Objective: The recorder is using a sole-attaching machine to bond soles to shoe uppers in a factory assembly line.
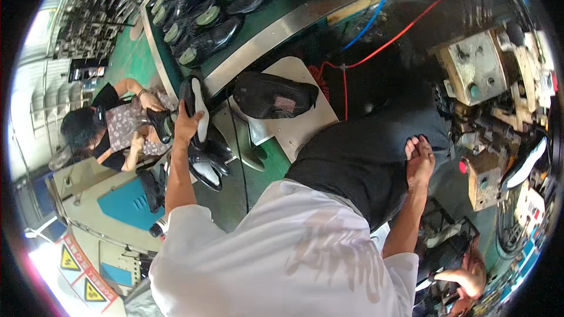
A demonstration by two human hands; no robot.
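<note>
At the left, my left hand (187, 122) grips a black shoe (188, 89) whose white underside (200, 111) is turned partly outward. Directly below it, several more black shoes lie in a cluster, one with a white underside (207, 172) showing. My right hand (419, 155) rests at the right against my dark trousers (358, 147), apart from any shoe. Its fingers are curled in, and whatever they may hold is hidden. A black fabric object (275, 95) with a small patch lies between my hands on a pale board (288, 135); its kind is unclear.
A metal-edged conveyor (264, 41) carries rows of black shoes with green insides (208, 15). Beside it at left, a co-worker (111, 123) handles a dark shoe. Machine boxes (476, 67) stand at right near a white-bottomed shoe (526, 164). Blue and red hoses (405, 26) hang ahead.
</note>
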